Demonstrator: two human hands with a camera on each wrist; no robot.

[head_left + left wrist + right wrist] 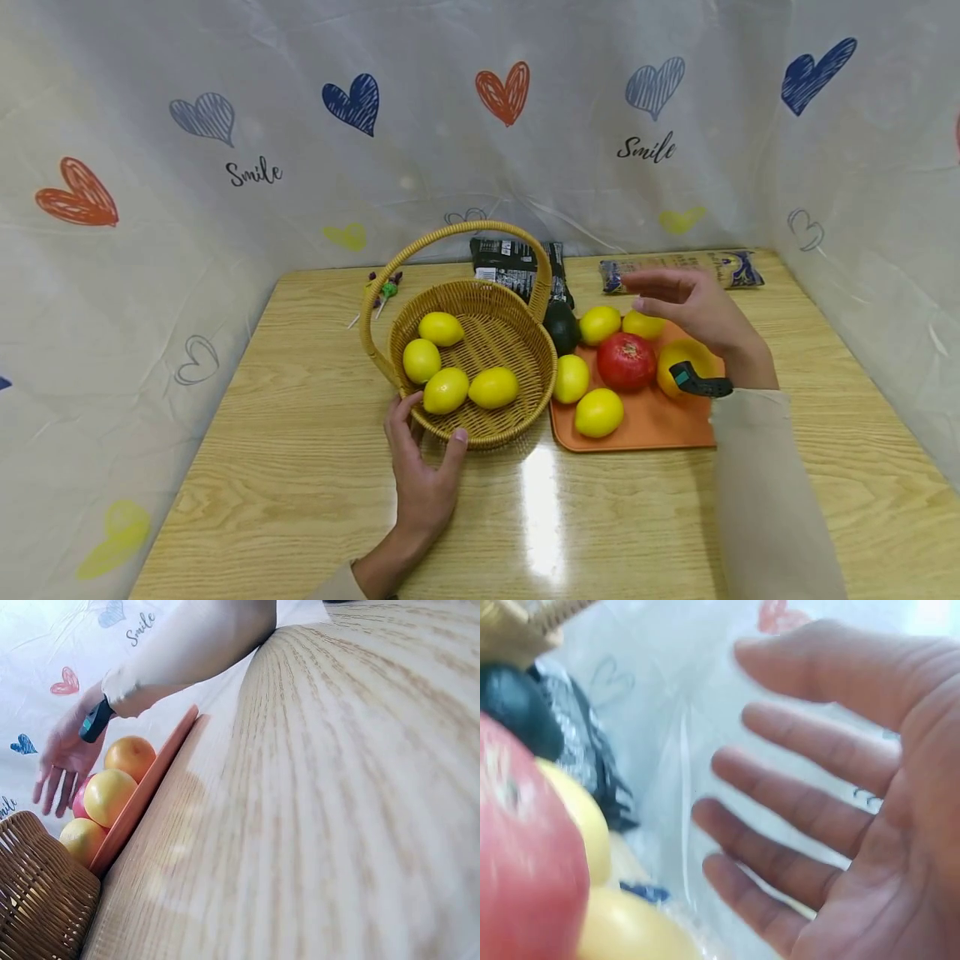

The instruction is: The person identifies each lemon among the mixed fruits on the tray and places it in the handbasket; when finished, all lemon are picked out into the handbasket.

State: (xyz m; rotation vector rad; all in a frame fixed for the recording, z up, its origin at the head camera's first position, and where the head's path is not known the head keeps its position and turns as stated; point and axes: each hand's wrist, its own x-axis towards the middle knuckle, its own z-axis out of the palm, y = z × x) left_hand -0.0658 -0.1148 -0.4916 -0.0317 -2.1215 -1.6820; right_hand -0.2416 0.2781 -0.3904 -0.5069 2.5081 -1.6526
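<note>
My left hand (426, 492) holds the near-left rim of a round wicker basket (525, 417) with a tall arched handle. Its index finger lies over the rim beside a lemon (446, 391), and the thumb rests on the rim further right. Several lemons sit in the basket's left and front part. Above an orange tray (652, 429), my right hand (701, 308) hovers with fingers extended and nothing in them, as the right wrist view confirms. On the tray are a pomegranate (626, 362), an orange (686, 362), partly behind the wristband, and several lemons (599, 412). A dark green avocado (561, 327) lies between basket and tray.
A black printed packet (517, 265) lies behind the basket. Further right is a long clear packet with blue ends (738, 270). Lollipops (387, 290) lie at the back left. A heart-printed curtain (435, 125) borders the wooden table (300, 467) behind and at both sides.
</note>
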